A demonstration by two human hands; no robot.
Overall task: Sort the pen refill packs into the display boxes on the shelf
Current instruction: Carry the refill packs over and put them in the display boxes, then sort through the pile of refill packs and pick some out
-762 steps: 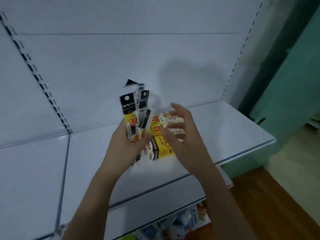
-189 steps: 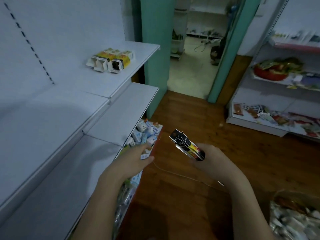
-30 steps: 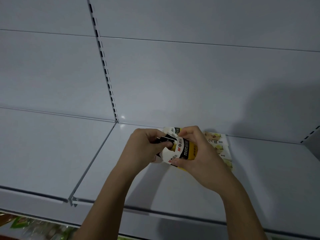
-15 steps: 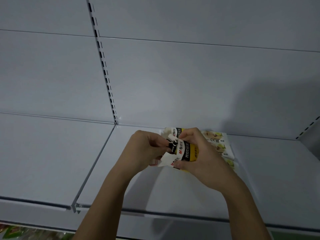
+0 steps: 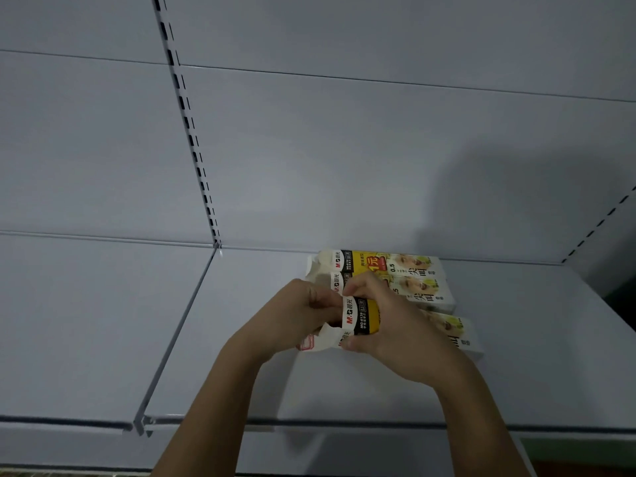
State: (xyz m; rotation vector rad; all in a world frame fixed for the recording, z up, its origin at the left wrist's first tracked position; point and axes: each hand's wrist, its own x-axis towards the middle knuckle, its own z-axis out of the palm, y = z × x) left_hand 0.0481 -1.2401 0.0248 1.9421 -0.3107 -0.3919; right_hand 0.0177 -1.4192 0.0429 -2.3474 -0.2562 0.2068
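Three yellow, black and white display boxes lie side by side on the white shelf [image 5: 241, 373]: the far box [image 5: 378, 263], the middle box [image 5: 423, 290] and the near box [image 5: 361, 315]. My right hand [image 5: 399, 328] grips the near box across its top and lifts its left end a little. My left hand [image 5: 299, 318] is curled tight against that box's open left mouth, above a torn white flap [image 5: 320, 340]. The pen refill packs are hidden behind its fingers or inside the box.
A slotted upright [image 5: 186, 125] runs down the white back panel to the seam between two shelf sections. The left section [image 5: 86, 321] is bare. The shelf's front edge [image 5: 344, 423] lies just below my forearms.
The black tops of the refill packs showed between my hands half a second ago and are now out of sight at the box mouth. My left hand has closed in against the box.
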